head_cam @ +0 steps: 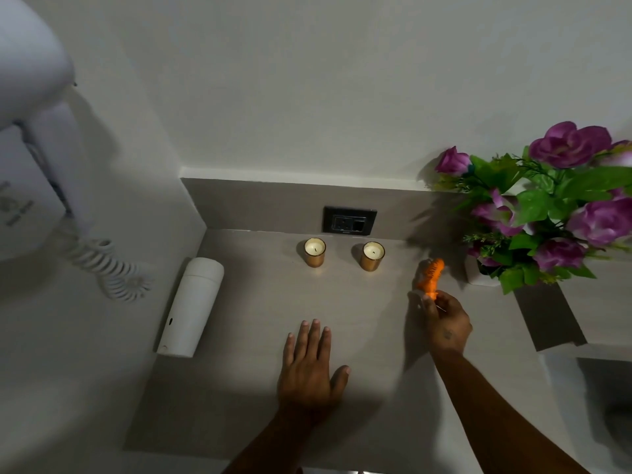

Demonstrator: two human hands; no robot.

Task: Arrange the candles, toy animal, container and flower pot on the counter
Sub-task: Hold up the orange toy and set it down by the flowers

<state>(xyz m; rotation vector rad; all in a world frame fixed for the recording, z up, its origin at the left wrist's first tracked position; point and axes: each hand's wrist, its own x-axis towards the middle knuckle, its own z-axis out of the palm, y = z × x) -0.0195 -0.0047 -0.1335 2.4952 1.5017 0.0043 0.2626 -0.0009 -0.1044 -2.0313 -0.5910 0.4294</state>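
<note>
Two white candles in gold glasses, one on the left [315,252] and one on the right [372,256], stand side by side near the back of the grey counter [260,302]. My right hand [444,323] holds an orange striped toy animal [431,277] just right of them, low over the counter. A white cylindrical container [191,307] stands at the counter's left edge against the wall. The white flower pot [480,275] with purple flowers and green leaves sits at the back right. My left hand [309,367] rests flat on the counter, fingers spread.
A black wall socket [350,220] sits on the backsplash behind the candles. A white wall-mounted hair dryer with a coiled cord [109,268] hangs on the left wall. A step and a white basin edge [561,354] lie to the right.
</note>
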